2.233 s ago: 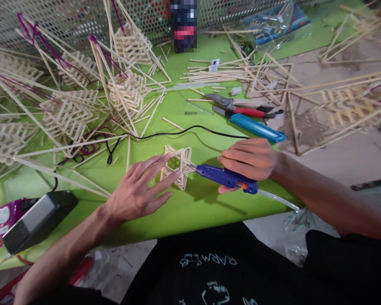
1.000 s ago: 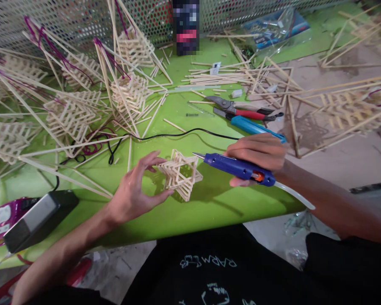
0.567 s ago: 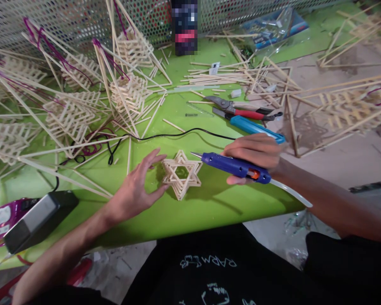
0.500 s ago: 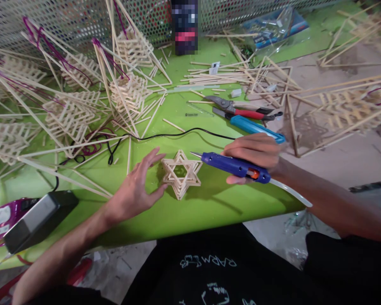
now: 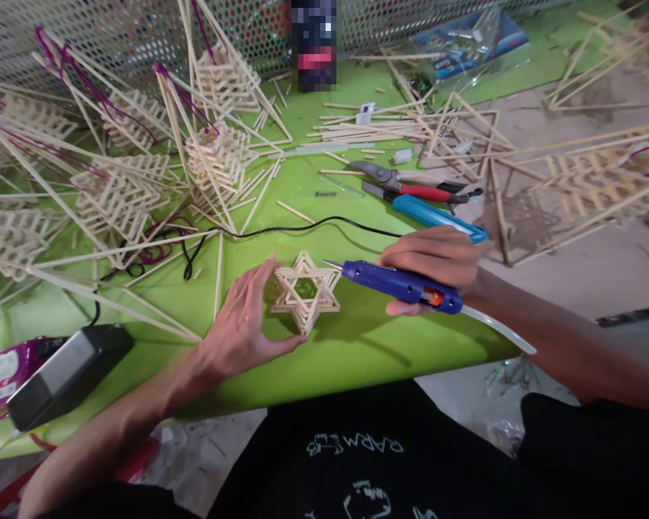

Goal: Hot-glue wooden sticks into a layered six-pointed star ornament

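Note:
A small six-pointed star built of stacked wooden sticks point(image 5: 306, 291) lies flat on the green table point(image 5: 351, 353). My left hand point(image 5: 245, 324) rests beside it on the left, fingers apart and curved, thumb and fingertips touching the star's left and lower edges. My right hand point(image 5: 435, 263) is closed round a blue hot glue gun point(image 5: 397, 285). Its metal nozzle points left and hovers just at the star's upper right point. A clear glue stick trails from the gun's back end past the table edge.
Several stick stars with long skewers and purple cord crowd the left and back. The gun's black cord point(image 5: 303, 229) crosses the table. Red-handled pliers point(image 5: 411, 186), a blue cutter point(image 5: 438, 218) and loose sticks lie behind my right hand. A black box point(image 5: 59, 375) sits front left.
The star went from standing on edge under the nozzle to lying flat. My left hand tipped it down and now cups its left side. The glue gun lifted slightly and stays at the star's right.

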`<state>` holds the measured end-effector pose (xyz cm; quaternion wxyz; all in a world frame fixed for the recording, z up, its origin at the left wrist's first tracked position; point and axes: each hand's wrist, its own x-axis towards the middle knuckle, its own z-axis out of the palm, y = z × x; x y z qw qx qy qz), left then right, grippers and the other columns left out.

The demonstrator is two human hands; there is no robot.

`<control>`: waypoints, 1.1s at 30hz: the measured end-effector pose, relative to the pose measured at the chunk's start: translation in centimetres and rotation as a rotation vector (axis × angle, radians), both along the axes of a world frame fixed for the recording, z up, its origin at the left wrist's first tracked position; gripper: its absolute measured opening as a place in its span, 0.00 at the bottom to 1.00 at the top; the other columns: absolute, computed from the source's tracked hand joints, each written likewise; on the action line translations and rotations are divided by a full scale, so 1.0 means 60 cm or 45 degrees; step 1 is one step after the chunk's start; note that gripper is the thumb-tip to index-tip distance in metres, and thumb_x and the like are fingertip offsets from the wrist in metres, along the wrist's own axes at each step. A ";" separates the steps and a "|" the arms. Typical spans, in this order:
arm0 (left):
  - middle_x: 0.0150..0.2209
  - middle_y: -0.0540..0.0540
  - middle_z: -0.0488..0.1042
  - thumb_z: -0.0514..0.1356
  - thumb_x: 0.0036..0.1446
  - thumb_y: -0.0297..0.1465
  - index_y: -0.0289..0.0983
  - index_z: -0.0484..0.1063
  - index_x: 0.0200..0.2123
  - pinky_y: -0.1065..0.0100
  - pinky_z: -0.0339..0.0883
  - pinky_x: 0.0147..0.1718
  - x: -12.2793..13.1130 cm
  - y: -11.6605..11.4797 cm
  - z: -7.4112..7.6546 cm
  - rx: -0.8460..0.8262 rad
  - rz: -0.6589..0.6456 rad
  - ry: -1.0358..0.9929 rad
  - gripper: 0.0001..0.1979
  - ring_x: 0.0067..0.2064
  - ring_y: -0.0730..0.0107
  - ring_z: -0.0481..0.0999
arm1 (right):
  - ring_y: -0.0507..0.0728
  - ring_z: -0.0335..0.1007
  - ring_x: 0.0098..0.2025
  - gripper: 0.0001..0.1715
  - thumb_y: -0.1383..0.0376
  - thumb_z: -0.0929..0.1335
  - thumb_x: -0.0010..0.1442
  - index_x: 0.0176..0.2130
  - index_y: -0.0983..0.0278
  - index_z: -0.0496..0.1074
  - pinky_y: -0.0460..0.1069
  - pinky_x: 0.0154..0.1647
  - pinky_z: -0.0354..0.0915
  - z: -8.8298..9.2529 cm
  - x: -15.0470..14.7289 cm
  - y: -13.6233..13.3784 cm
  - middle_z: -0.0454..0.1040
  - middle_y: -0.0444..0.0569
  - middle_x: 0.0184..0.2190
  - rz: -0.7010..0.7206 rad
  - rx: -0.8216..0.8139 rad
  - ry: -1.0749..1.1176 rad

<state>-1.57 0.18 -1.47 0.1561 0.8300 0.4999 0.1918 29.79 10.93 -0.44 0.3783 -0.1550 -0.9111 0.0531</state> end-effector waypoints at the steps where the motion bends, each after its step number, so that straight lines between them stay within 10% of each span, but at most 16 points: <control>1: 0.65 0.27 0.63 0.73 0.50 0.44 0.32 0.36 0.73 0.41 0.65 0.63 0.000 0.000 0.001 0.014 0.003 -0.006 0.62 0.66 0.42 0.65 | 0.56 0.77 0.26 0.24 0.44 0.69 0.60 0.35 0.62 0.74 0.52 0.25 0.73 0.000 0.000 0.000 0.79 0.49 0.27 -0.003 0.004 -0.001; 19: 0.59 0.40 0.73 0.73 0.52 0.39 0.42 0.46 0.72 0.52 0.74 0.58 -0.011 0.010 0.008 0.052 0.072 -0.201 0.52 0.56 0.57 0.77 | 0.55 0.76 0.24 0.25 0.43 0.65 0.64 0.35 0.60 0.72 0.51 0.24 0.72 0.000 -0.005 0.003 0.77 0.47 0.25 -0.006 0.037 0.036; 26: 0.71 0.35 0.56 0.62 0.63 0.33 0.41 0.41 0.73 0.44 0.63 0.66 -0.014 0.011 0.005 -0.248 0.070 -0.242 0.43 0.69 0.50 0.63 | 0.55 0.76 0.25 0.26 0.44 0.66 0.64 0.35 0.64 0.72 0.50 0.24 0.70 0.001 -0.005 0.004 0.78 0.50 0.25 0.018 0.053 0.024; 33: 0.66 0.26 0.61 0.72 0.48 0.49 0.33 0.32 0.73 0.37 0.67 0.61 -0.001 0.008 -0.006 -0.052 0.119 -0.039 0.66 0.64 0.39 0.67 | 0.56 0.76 0.24 0.23 0.44 0.66 0.64 0.36 0.60 0.72 0.52 0.23 0.71 -0.003 -0.004 0.001 0.77 0.48 0.26 -0.007 0.026 0.020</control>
